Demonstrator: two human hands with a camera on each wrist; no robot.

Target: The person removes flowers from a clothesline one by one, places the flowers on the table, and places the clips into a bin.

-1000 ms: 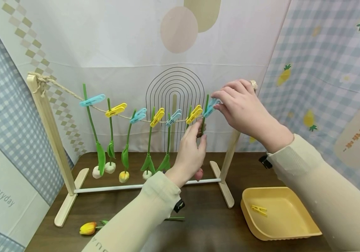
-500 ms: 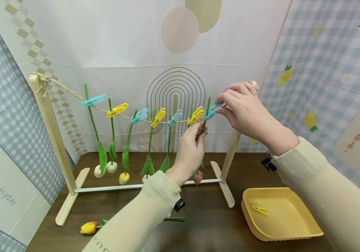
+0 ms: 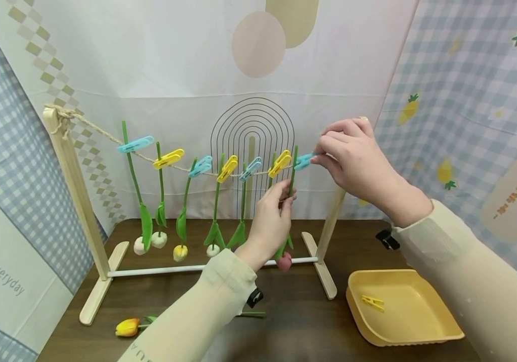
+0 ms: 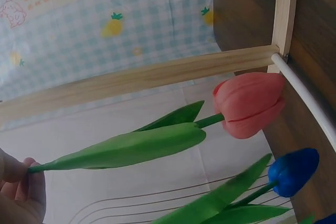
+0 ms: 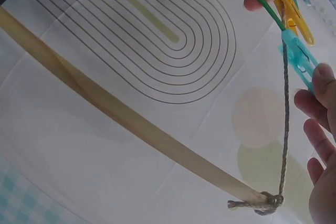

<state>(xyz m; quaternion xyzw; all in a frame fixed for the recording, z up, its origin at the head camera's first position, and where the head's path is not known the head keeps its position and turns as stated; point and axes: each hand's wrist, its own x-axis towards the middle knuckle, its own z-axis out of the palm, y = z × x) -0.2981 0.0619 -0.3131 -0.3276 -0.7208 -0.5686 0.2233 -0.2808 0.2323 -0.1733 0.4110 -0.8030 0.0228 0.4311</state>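
My left hand [image 3: 269, 216] pinches the green stem of a pink artificial tulip [image 4: 249, 106], which hangs bloom down. Thumb and fingers of my right hand [image 3: 353, 156] squeeze the tail of a light blue clothespin [image 3: 304, 161]. The clothespin's front end lies at the stem and the twine [image 5: 285, 129] near the line's right end; whether it clamps both, I cannot tell. Left of it, several upside-down tulips hang from blue and yellow clothespins, among them a yellow clothespin [image 3: 280, 164] close by and a blue tulip [image 4: 294, 171] in the left wrist view.
A wooden rack with a left post [image 3: 75, 191] and a white bottom bar [image 3: 159, 271] carries the twine. On the brown table lies an orange-yellow tulip [image 3: 127, 327], partly behind my left sleeve. A yellow bin [image 3: 403, 332] at right holds one yellow clothespin [image 3: 372, 302].
My right hand has shifted slightly right and down, and the blue clothespin has tilted flatter. The pink tulip's stem has slid a little lower with my left hand.
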